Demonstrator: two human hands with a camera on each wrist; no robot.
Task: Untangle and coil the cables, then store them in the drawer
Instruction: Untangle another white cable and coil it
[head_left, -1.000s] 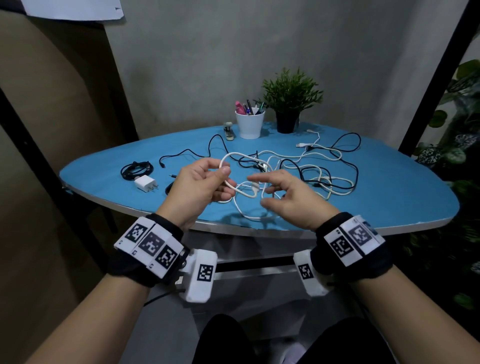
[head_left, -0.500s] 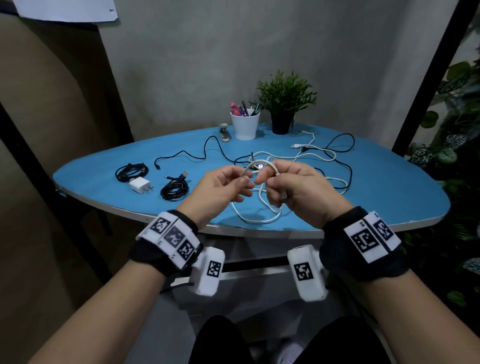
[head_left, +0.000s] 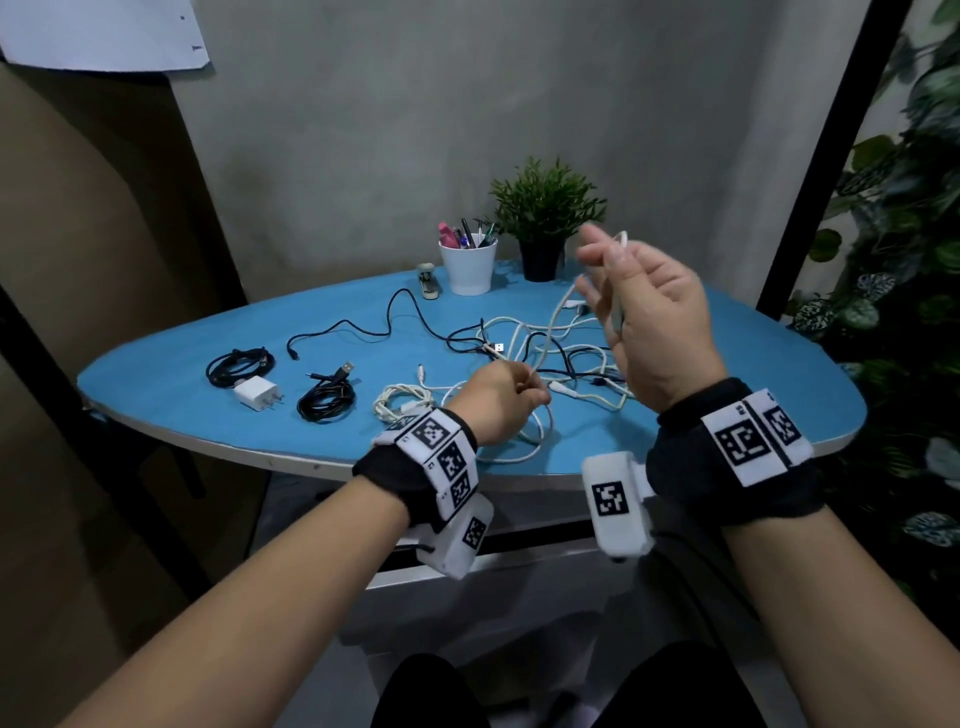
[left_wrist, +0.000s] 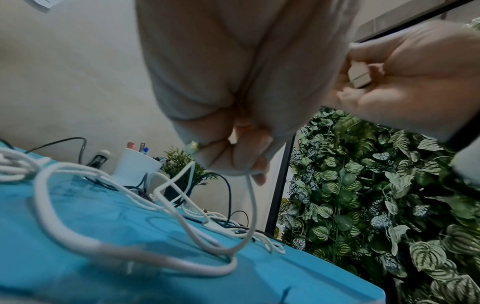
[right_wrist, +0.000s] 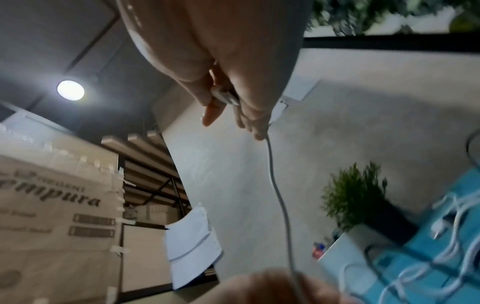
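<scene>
Cardboard box (right_wrist: 52, 205) at far left carries only readable print, partial word "mpura"; smaller lines blurred.

My left hand (head_left: 498, 400) low over blue oval tabletop (head_left: 156, 395), fingers curled round thin white rubber-sheathed cable (left_wrist: 250, 205).

Same cable climbs to my right hand (head_left: 649, 312), raised, thumb and fingers pinching it near plug end.

Rest lies snarled with black leads (head_left: 545, 353) between hands.

Judgement: light, limp, slick, kinks readily; best held at stiff plug, drawn gently. Drawer not in view.
</scene>
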